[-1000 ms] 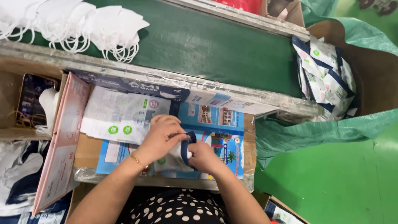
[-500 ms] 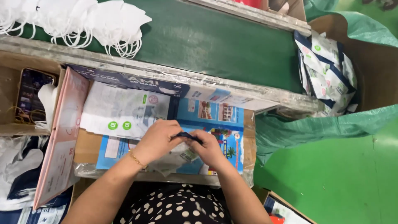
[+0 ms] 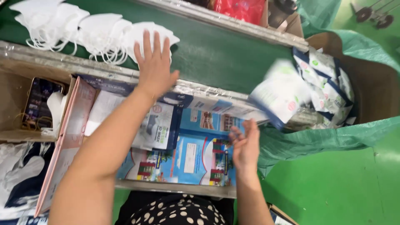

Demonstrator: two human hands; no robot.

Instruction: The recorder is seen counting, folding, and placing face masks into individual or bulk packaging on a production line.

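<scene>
Clothing: nearest us we see a black garment with white dots (image 3: pixel 175 212).
Work surface: a flat carton printed in blue (image 3: pixel 196 154) lies across a shallow tray; a stack of empty white pouches (image 3: pixel 160 127) rests on its left part.
Right hand: our right hand (image 3: pixel 246 146) hangs over the right end of the blue carton, fingers loosely spread and curled, gripping nothing.
Packet: a sealed white packet with a dark blue edge (image 3: pixel 281 93) is blurred in the air just beyond that hand, apart from the fingers, near the box rim.
Left side: a pink sheet (image 3: pixel 68 137) stands on edge; beyond it a cardboard box holds a phone (image 3: pixel 39 102).
Left hand: our left hand (image 3: pixel 155 62) is stretched flat, fingers fully splayed, over the white masks (image 3: pixel 91 31); we cannot tell if it touches them.
Belt: the masks lie on a green belt (image 3: pixel 225 54).
Right: a green-lined carton (image 3: pixel 375 87) holds more packets.
Floor: green.
</scene>
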